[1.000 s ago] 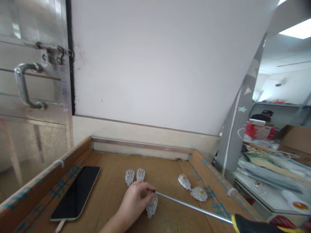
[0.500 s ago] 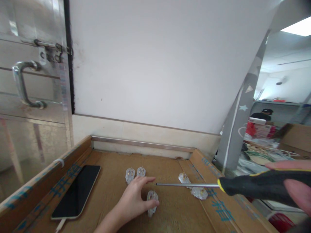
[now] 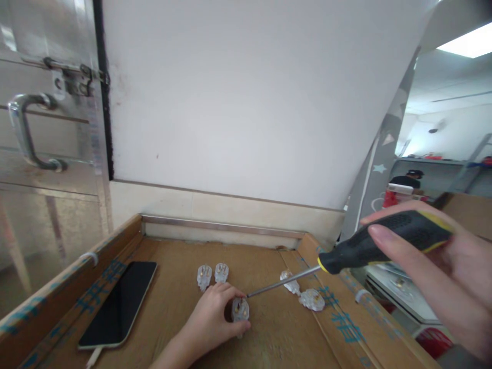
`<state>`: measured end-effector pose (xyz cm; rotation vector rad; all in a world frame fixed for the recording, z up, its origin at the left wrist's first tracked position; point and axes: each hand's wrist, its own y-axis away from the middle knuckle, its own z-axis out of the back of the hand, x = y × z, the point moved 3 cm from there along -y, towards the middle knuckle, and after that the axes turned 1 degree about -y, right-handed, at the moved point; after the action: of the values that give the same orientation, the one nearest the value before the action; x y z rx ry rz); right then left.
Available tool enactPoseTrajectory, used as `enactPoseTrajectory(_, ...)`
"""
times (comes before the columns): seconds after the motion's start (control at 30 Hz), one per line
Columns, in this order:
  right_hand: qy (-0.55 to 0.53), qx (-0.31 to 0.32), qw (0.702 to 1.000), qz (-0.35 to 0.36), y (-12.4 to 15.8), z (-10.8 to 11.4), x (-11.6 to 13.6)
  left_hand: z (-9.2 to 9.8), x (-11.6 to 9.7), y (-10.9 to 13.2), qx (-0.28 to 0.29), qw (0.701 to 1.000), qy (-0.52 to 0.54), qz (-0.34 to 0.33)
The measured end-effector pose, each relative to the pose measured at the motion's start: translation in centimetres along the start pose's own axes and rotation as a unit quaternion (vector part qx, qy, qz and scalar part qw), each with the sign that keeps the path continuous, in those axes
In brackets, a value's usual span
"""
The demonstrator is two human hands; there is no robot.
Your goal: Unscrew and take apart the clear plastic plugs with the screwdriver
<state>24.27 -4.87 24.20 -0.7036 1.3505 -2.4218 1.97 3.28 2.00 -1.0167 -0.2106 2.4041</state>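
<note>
My left hand (image 3: 213, 318) grips a clear plastic plug (image 3: 240, 310) and holds it upright on the cardboard surface (image 3: 169, 312). My right hand (image 3: 434, 271) is wrapped round the black and yellow handle of a long screwdriver (image 3: 380, 243). Its steel shaft slopes down to the left, and the tip touches the top of the held plug. Two clear plugs (image 3: 212, 273) lie side by side just behind my left hand. Two more clear plugs (image 3: 303, 292) lie to the right, under the shaft.
A black phone (image 3: 117, 302) with a cable lies at the left of the cardboard tray. Raised cardboard edges (image 3: 69, 287) bound the tray, with a white wall behind. A metal door with a handle (image 3: 23, 130) stands left. A cluttered bench and a person are far right.
My right hand has risen and swung the screwdriver handle up and inward, so the shaft now slopes down onto the plug. My left hand closed round the plug and stood it up.
</note>
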Motion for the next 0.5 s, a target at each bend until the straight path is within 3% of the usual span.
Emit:
enactPoseTrajectory(0.17,-0.014,0.06,0.997,0.043,-0.7,-1.1,1.8,-0.1,0.0,0.0,-0.004,1.0,-0.009,-0.007)
enactPoseTrajectory(0.5,-0.022,0.065,0.997,0.047,-0.8,-2.0,2.8,-0.1,-0.1,-0.1,-0.004,1.0,-0.017,-0.007)
